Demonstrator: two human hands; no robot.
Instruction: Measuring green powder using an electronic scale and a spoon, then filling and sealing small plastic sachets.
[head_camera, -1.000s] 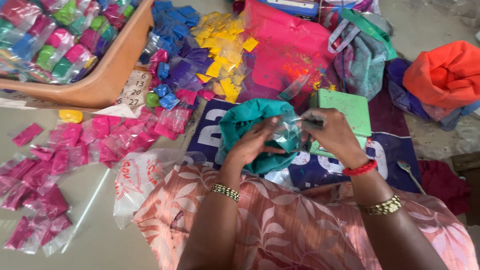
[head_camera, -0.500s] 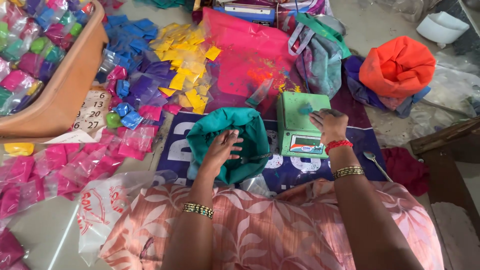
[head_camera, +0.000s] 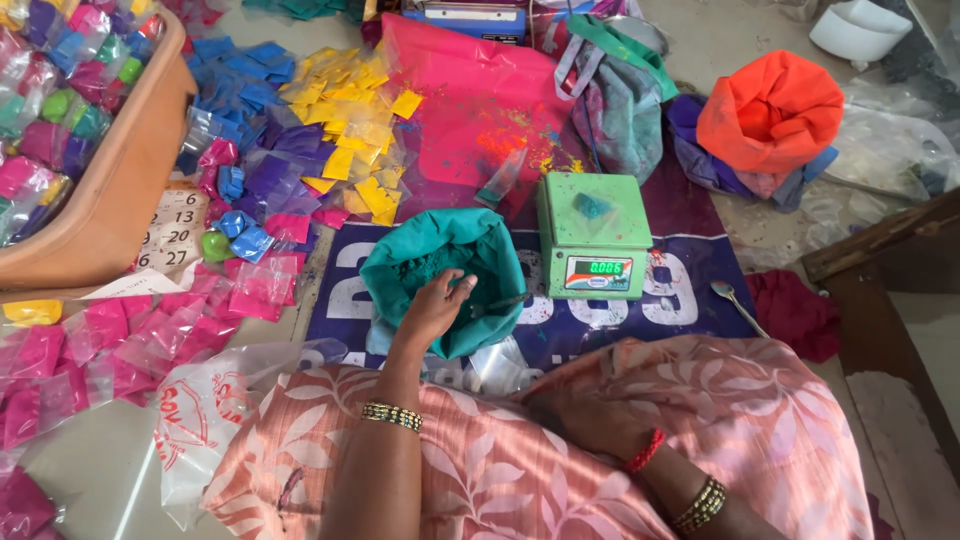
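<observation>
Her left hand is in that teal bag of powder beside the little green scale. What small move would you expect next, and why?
Probably a pinch of teal powder lifted onto the green scale. The left hand reaches into the open teal bag, the scale beside it carries only a small teal heap, and the right hand rests low by her lap.

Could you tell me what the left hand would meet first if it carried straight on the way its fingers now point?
The left hand points up and slightly right into the open teal bag. It would probably meet the teal powder inside first, then the bag's far wall; depth is hard to judge.
</observation>
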